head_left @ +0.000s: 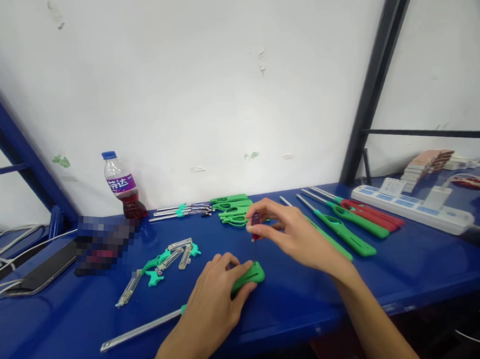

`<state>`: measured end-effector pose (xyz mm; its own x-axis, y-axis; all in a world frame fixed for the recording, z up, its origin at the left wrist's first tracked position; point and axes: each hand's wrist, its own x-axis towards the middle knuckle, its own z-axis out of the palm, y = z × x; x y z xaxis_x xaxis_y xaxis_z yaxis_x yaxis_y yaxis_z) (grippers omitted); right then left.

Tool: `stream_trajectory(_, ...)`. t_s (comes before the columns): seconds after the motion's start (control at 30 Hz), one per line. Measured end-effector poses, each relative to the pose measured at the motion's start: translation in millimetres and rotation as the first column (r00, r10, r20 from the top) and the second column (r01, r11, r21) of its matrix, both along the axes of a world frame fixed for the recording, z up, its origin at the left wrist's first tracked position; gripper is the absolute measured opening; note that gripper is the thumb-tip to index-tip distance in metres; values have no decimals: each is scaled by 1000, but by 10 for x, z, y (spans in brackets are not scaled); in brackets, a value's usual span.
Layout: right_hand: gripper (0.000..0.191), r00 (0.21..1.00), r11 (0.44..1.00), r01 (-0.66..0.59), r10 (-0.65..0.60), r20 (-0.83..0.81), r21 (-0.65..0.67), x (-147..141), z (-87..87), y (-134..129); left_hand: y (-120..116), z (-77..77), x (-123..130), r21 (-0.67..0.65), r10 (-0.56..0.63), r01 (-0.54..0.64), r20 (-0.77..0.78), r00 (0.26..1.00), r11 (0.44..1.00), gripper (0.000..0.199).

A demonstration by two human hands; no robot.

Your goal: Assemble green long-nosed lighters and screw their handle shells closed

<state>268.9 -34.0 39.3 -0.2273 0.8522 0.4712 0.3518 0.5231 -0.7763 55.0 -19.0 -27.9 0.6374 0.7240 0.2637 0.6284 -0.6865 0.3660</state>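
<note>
My left hand (215, 300) is wrapped round a green long-necked lighter (254, 275), pressing it on the blue table. The lighter's metal tube points to the lower left, and its middle is hidden under my palm. Pinched in my right hand (291, 234) is a small screwdriver (256, 221) with a dark red handle. It stands upright, and its thin shaft reaches down to the handle end of the lighter. Left of my hands lie clear fuel tanks (170, 261) and teal plastic parts (153, 277). Behind are green casing halves (232, 205) and metal tubes with wires (183, 211).
On the right lie assembled green lighters (344, 234) and red lighters (370, 212), near a white power strip (411, 207). A bottle of dark drink (123, 186) stands at the back left, near a black phone (45, 268) and cables. A white wall (229, 92) borders the table (297, 307).
</note>
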Motion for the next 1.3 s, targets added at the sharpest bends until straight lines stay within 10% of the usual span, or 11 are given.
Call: stream_trajectory(1.3,5,1000,999,14,-14,10,33,28,-40,22,54,-66,14,-110,25,-17,68,997,994,34)
